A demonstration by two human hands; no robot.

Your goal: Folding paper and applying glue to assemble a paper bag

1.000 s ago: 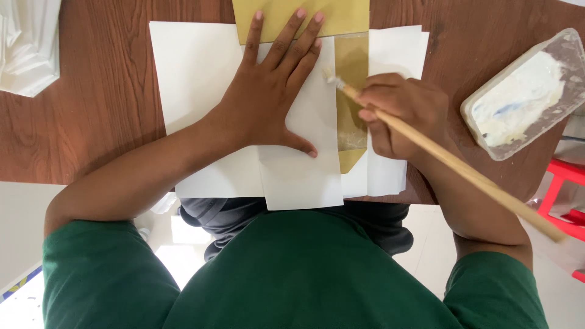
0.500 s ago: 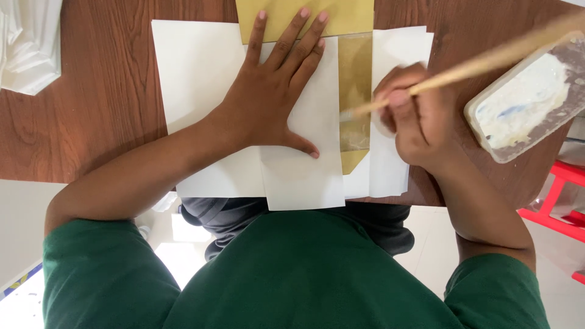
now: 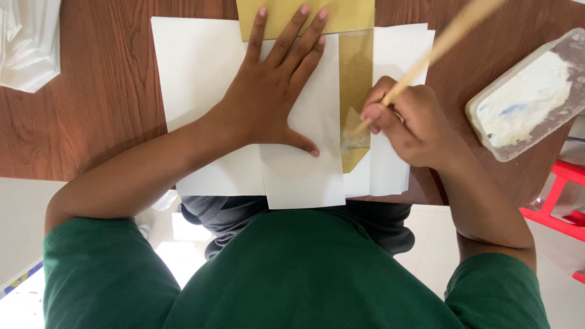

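Left hand: my left hand (image 3: 274, 100) lies flat, fingers (image 3: 291, 38) spread apart, pressing down a white sheet (image 3: 311, 158); the fingertips reach onto the yellow paper (image 3: 304, 15).
Right hand: my right hand (image 3: 405, 125) has its fingers closed tight around a wooden brush handle (image 3: 439, 45), held like a pen.
Brush: the handle slants up to the right and is cut off by the top edge; it is blurred there. The tip (image 3: 353, 137) sits on the yellow strip (image 3: 356, 79), but I cannot make out the bristles from the wet shine around them.
Yellow strip: it shows between the white sheet under my left hand and another white sheet (image 3: 396, 61) on the right. Its lower end comes to a point just below my thumb. How far it runs under the white sheets is hidden.
Yellow paper: the top is cut off by the frame.
Tub: a clear plastic tub (image 3: 524, 97) of white paste sits on the bench (image 3: 97, 91) to the right, its far corner out of view.
Plastic wrap: crumpled clear plastic (image 3: 27, 42) at the top left, partly cut off.
Red stool: only a corner (image 3: 563, 195) shows beyond the bench edge.
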